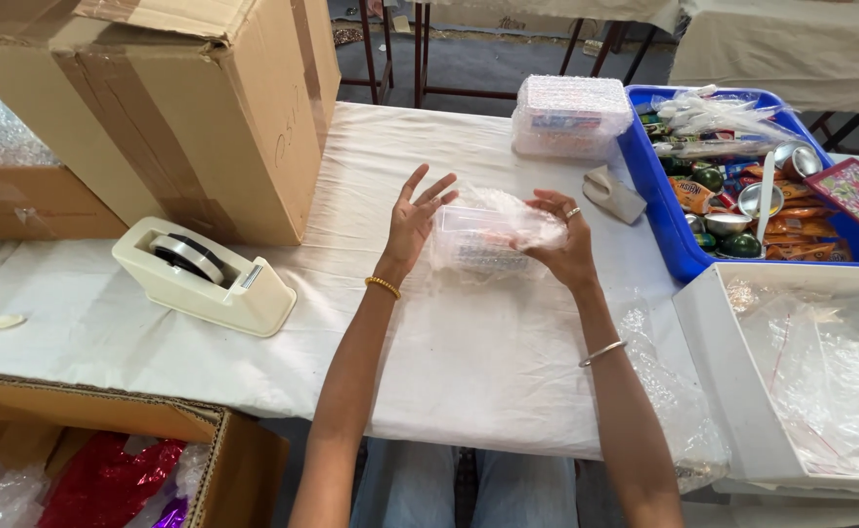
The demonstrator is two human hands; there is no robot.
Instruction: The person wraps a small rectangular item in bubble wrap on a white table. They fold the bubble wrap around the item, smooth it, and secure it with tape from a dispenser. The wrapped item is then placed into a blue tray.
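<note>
I see my left hand [416, 217] flat and open against a clear plastic box [481, 241], mid-worktop [449, 362]; my right hand [558, 238] clasps crinkly bubble wrap [517, 210] over it. Open cloth lies toward the near edge; tape dispenser [205, 274] left, blue tray [664, 215] right.

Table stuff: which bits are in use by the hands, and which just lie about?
In use: left hand, right hand, plastic box, bubble wrap.
Lying about: tape dispenser, big carton, wrapped boxes, blue crate, white box.
</note>
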